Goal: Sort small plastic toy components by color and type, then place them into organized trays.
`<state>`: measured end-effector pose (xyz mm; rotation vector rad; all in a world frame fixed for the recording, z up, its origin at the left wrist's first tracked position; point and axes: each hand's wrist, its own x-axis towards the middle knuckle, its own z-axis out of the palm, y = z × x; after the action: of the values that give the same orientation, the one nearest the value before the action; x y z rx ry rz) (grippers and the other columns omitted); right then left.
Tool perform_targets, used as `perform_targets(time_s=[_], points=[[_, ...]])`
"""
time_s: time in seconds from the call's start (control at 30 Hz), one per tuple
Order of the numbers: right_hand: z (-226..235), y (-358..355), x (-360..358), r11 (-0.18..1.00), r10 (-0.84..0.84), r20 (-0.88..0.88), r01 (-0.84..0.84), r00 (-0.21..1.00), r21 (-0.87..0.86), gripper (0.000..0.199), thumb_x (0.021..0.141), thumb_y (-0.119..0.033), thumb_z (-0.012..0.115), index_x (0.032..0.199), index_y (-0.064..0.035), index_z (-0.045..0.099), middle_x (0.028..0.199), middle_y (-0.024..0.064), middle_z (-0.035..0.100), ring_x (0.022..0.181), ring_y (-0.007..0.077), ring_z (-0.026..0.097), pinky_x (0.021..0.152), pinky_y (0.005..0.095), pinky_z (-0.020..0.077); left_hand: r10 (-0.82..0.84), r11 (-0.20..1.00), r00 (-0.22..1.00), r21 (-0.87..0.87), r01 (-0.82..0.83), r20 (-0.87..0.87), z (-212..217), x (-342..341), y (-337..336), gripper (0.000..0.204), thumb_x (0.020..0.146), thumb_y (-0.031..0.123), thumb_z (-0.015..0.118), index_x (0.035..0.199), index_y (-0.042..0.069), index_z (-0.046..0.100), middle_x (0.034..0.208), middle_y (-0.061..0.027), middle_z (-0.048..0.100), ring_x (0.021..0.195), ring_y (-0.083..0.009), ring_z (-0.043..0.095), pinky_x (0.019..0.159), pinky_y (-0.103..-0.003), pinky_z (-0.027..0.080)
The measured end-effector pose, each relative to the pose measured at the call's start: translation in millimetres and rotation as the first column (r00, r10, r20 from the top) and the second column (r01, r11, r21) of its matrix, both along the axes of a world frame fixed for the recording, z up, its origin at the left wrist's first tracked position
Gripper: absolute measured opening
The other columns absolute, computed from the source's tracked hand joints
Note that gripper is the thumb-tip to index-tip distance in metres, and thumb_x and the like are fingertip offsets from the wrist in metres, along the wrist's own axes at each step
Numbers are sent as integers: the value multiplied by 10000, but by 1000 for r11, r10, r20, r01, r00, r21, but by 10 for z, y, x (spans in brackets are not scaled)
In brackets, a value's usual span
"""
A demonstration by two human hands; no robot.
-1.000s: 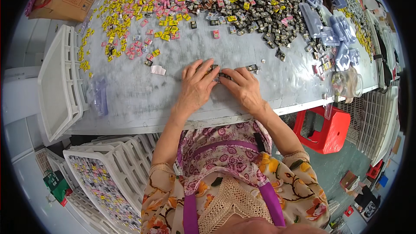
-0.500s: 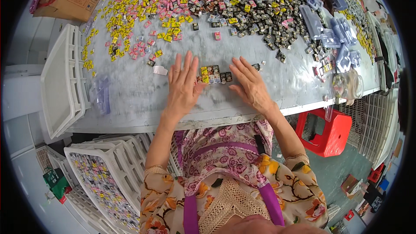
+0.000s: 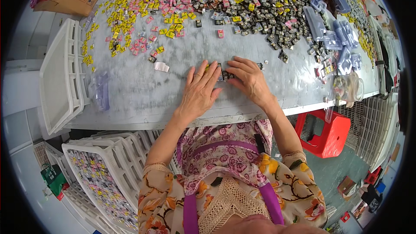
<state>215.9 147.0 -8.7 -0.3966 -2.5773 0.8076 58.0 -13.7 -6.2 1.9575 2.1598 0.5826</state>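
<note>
- Crowding the table [image 3: 130, 99], loose packs [image 3: 277, 17] are poss. risking a slide nearer if bumped.
- L hand [image 3: 197, 91], fingers slightly apart, & R hand [image 3: 251, 81], fingers bent, are flanking small dark packs [image 3: 225, 75]; can't tell if clamped.
- Uneven pressure's prob. risking skew.

Both hands [image 3: 200, 90] [image 3: 252, 82] palms-dn, close tog.

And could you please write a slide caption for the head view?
Two bare hands partly cover a cluster of tiny packets on a grey table, before a colourful spread.

Bright, fairly even light glares softly off the grey tabletop [image 3: 292, 84], with strong fisheye bending and black corners.
</note>
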Motion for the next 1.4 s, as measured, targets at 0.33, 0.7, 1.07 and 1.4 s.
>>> perform_targets(time_s=[0.33, 0.7, 1.07, 1.4], points=[[87, 27, -80, 996, 46, 83, -52, 995, 66, 323, 778, -161, 759, 1076, -44, 719, 1195, 100, 684, 1207, 288, 590, 1010, 419, 477, 9, 1000, 1000, -10, -9, 29, 16, -7, -8, 598, 905, 183, 655, 1452, 34, 465, 1561, -103, 393, 1460, -316, 319, 1174, -534, 233], [91, 21, -123, 992, 11, 102, -24, 995, 125, 286, 764, -164, 768, 1023, -48, 734, 1159, 77, 701, 1177, 264, 608, 951, 398, 507, 11, 1000, 1000, -21, -11, 29, 35, -11, 11, 577, 892, 108, 647, 1440, 33, 481, 1553, -94, 406, 1459, -305, 324, 1169, -528, 244], [112, -142, -81, 959, 27, 215, -86, 976, 269, 356, 776, -92, 737, 1119, -25, 672, 1276, 117, 636, 1174, 298, 612, 981, 415, 503, 20, 1000, 999, -5, -20, 25, -2, -3, 3, 580, 882, 80, 643, 1438, 37, 483, 1551, -93, 410, 1458, -303, 327, 1165, -526, 248], [-119, -68, 151, 969, 149, 35, -153, 988, 193, 535, 824, -108, 724, 1337, -54, 582, 1483, 157, 478, 1370, 354, 458, 1102, 452, 411, 10, 1000, 1000, 28, -11, 27, -31, 6, 2, 580, 886, 92, 640, 1440, 34, 476, 1556, -97, 404, 1462, -307, 320, 1165, -531, 237]])
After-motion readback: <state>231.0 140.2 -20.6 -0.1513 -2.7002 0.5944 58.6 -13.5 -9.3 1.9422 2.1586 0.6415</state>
